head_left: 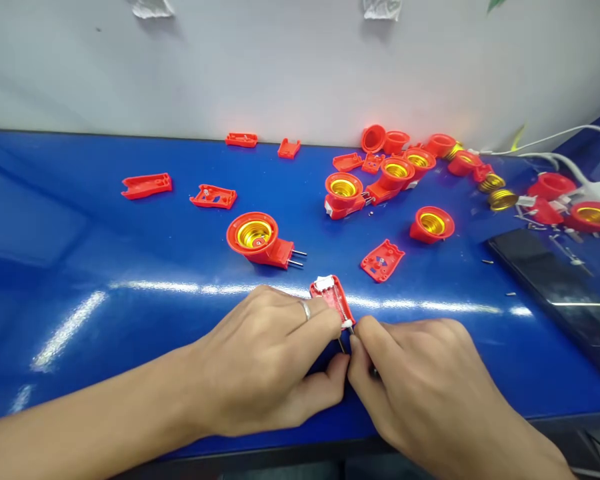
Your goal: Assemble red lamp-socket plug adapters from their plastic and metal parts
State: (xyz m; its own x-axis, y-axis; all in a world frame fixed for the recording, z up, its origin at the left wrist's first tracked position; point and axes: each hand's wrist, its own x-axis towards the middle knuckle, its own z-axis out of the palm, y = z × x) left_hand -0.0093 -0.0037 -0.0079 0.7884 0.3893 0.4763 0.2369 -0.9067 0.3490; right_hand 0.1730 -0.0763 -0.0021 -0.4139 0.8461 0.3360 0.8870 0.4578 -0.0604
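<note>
Near the table's front edge, both hands meet at a small red plastic plug housing [336,300]. Its inside faces up, showing a white piece at the far end and a thin spring-like metal strip along one side. My left hand [280,353], with a ring on one finger, is closed on the housing's left side. My right hand [420,373] pinches a metal plug pin [351,330] at the near right corner. A second pin sticks out between the hands. Just beyond lies a red lamp socket [255,237] with two pins pointing right.
Red cover pieces [383,260] lie around the blue table [80,267]. Several red sockets with brass threads [344,190] are grouped at the back right. A dark phone-like slab [555,287], loose screws and a white cable [555,157] occupy the right side. A pale wall borders the back.
</note>
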